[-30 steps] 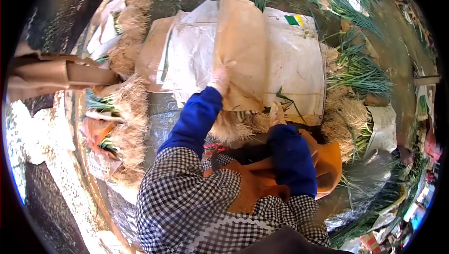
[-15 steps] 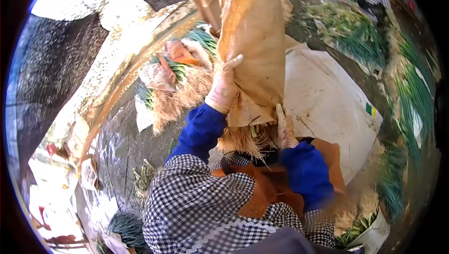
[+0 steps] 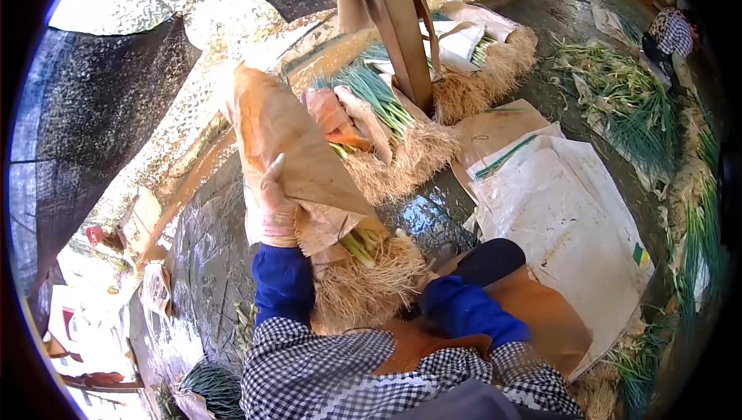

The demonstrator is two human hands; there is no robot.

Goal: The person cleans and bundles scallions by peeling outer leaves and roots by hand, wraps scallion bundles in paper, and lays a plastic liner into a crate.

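Note:
A bundle of green onions wrapped in tan sheeting [image 3: 297, 153] tilts up to the left in front of me. Its pale stems and bushy roots [image 3: 363, 285] stick out of the lower end. My left hand [image 3: 276, 207] is closed around the wrapping's left side, thumb on top. At the root end, my right hand [image 3: 422, 275] holds the bundle from the right; the roots hide most of its fingers.
More wrapped green onion bundles [image 3: 402, 130] lie beyond, beside a brown post [image 3: 398, 34]. White sheeting [image 3: 556, 219] is spread at the right. Loose green onions [image 3: 618, 103] lie farther off, near another person [image 3: 669, 37]. Dark netting [image 3: 116, 111] hangs at the left.
The wrapped bundle has swung left and down, tilting from nearly upright. Both hands have moved with it, and the right hand has gone from the wrapping's edge to the roots.

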